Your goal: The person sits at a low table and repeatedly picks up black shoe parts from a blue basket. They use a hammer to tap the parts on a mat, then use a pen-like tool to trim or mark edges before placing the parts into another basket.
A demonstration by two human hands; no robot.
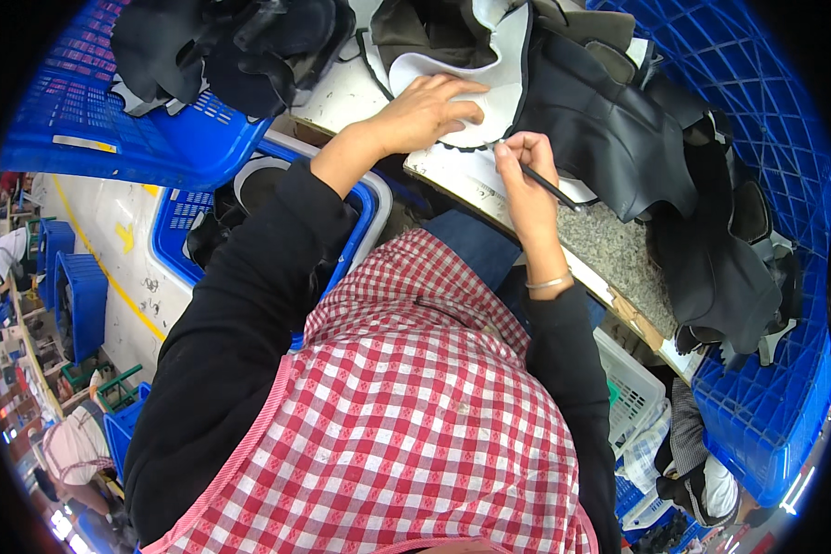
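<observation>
A shoe upper piece with a white lining (pixel 497 103) and a black scalloped edge lies on the workbench (pixel 475 185). My left hand (pixel 427 115) rests on the lining, fingers stretched over it and thumb apart, pressing it down. Close beside it, my right hand (pixel 531 180) is closed round a slim black pen-like tool (pixel 549 187). The tool's tip end is at the piece's near edge; its exact contact is too small to make out. Behind the white lining shows a dark brown fabric part (pixel 434 32). Black leather-like upper pieces (pixel 605 120) lie piled to the right.
A blue basket (pixel 148 152) with black pieces stands at left, above a blue crate (pixel 177 231). A large blue basket (pixel 766 415) borders the bench at right, with black pieces (pixel 720 268) beside it. A white crate (pixel 630 388) sits below. Other people are farther off.
</observation>
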